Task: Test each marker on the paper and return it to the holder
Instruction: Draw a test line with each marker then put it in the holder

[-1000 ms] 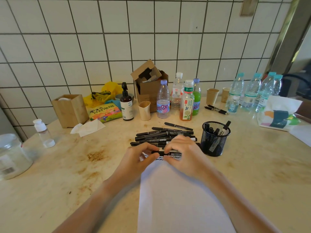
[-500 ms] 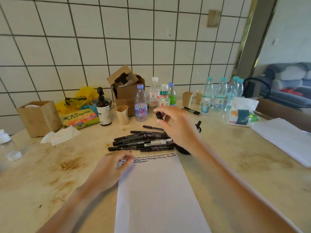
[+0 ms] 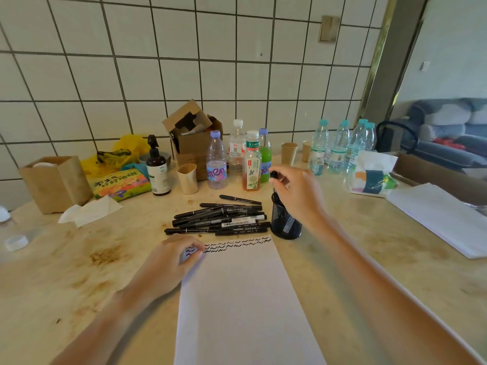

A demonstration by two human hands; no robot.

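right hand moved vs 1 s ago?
Yes. The right hand left the top edge of the paper and now holds a marker above the mesh holder.

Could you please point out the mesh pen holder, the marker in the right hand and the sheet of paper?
mesh pen holder (image 3: 287, 225): head view, on its black mesh wall.
marker (image 3: 273, 175): head view, on its black top end.
sheet of paper (image 3: 242, 306): head view, on its blank middle.
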